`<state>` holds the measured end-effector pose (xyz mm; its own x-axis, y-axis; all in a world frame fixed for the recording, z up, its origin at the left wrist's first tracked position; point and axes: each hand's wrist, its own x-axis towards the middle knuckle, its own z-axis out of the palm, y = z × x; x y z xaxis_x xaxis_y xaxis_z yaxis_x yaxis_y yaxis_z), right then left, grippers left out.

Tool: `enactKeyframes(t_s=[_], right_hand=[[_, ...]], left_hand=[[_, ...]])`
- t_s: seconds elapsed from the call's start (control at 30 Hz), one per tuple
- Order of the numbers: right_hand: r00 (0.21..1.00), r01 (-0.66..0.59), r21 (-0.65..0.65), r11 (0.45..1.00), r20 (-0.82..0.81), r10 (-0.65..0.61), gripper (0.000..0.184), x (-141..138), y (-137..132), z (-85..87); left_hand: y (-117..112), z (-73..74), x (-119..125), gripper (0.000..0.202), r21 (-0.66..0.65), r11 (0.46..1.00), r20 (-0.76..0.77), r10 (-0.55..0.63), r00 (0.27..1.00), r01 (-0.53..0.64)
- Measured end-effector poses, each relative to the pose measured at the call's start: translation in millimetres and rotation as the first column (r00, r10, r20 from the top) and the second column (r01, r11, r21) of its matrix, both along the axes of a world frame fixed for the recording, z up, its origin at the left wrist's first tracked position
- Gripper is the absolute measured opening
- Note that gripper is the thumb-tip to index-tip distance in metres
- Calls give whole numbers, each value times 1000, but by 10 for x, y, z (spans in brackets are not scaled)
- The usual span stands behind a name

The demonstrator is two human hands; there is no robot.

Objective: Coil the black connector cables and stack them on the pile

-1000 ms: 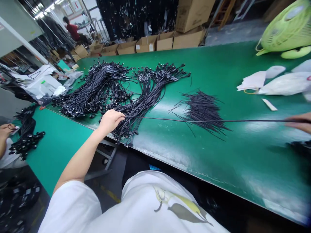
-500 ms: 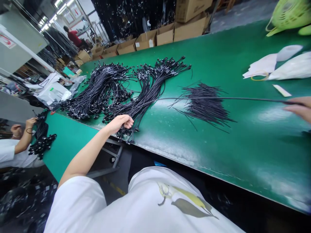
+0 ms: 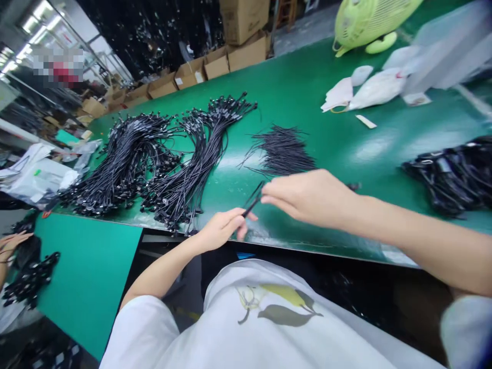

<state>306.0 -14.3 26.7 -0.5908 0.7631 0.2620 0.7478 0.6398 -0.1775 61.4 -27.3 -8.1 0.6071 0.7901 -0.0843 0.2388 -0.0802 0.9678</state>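
My left hand (image 3: 225,228) and my right hand (image 3: 303,197) meet just in front of me above the near edge of the green table (image 3: 307,77). Both pinch the same thin black cable (image 3: 251,202), whose ends stick up between the fingertips. Beyond the hands lies a small pile of short black ties (image 3: 280,151). To the left, two large heaps of black cables (image 3: 126,159) with connectors spread across the table.
A bundle of finished black cables (image 3: 453,174) lies at the right. White bags (image 3: 369,89) and a green fan (image 3: 365,20) sit at the far right. Cardboard boxes (image 3: 215,64) line the far edge. Another person's hand (image 3: 9,243) works at a lower table on the left.
My right hand has come in from the far right to meet my left hand. The left hand left the cable heap and moved toward my body. The stretched cable is now gathered between both hands.
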Motion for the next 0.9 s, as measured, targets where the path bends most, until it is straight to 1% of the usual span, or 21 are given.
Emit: enactKeyframes(t_s=[0.03,0.1,0.13,0.2,0.27,0.37,0.43,0.5,0.57,0.63,0.67,0.7,0.73,0.77,0.8,0.83,0.87,0.9], right_hand=[[999,45,-9,999,19,-45,38,26,88,67],[990,138,-37,990,20,-137,34,150,260,108],[984,177,-63,982,1,-177,34,230,332,81],[977,202,-138,969,-43,-210,36,389,430,-47],[974,192,-178,965,-89,-210,45,523,472,-223],[966,193,-114,975,-153,-209,60,671,472,-443],[955,234,-61,970,-170,-241,66,741,460,-504],[946,272,-33,962,-172,-274,69,777,436,-496],[946,289,14,957,-157,-283,66,751,369,-449],[964,258,129,958,-93,-247,56,639,235,-394],[980,199,183,963,-44,-194,51,550,146,-369],[994,104,203,974,9,-108,46,443,49,-344],[999,-23,175,984,49,14,43,326,-47,-318],[986,-160,102,982,60,154,41,204,-129,-288],[959,-283,7,959,34,283,40,87,-190,-254],[930,-368,-72,927,-20,367,39,-19,-221,-215],[914,-404,-120,907,-79,397,38,-107,-219,-175],[914,-400,-145,905,-134,382,37,-173,-186,-137]], left_hand=[[-20,14,-19,41,-92,996,63,-2,998,8],[-11,46,-120,40,-269,963,198,71,978,-15],[11,64,-193,38,-343,939,254,114,960,-21],[63,103,-364,34,-448,894,347,195,917,-20],[104,144,-540,29,-498,865,437,303,847,-53],[123,200,-755,23,-553,816,517,495,698,-169],[116,224,-847,25,-590,764,505,602,619,-262],[111,229,-893,30,-611,720,465,663,586,-330],[125,211,-885,31,-610,703,433,682,590,-365],[162,173,-809,26,-580,712,406,673,618,-395],[185,147,-742,23,-542,727,392,662,639,-421],[206,118,-657,22,-485,749,375,644,667,-451],[220,88,-555,24,-412,778,356,617,702,-474],[223,58,-443,28,-333,812,335,577,744,-480],[212,31,-327,33,-254,851,315,522,792,-460],[185,7,-216,37,-177,891,291,453,843,-418],[147,-12,-117,40,-114,927,255,374,892,-357],[101,-26,-36,40,-68,955,211,297,931,-289]])
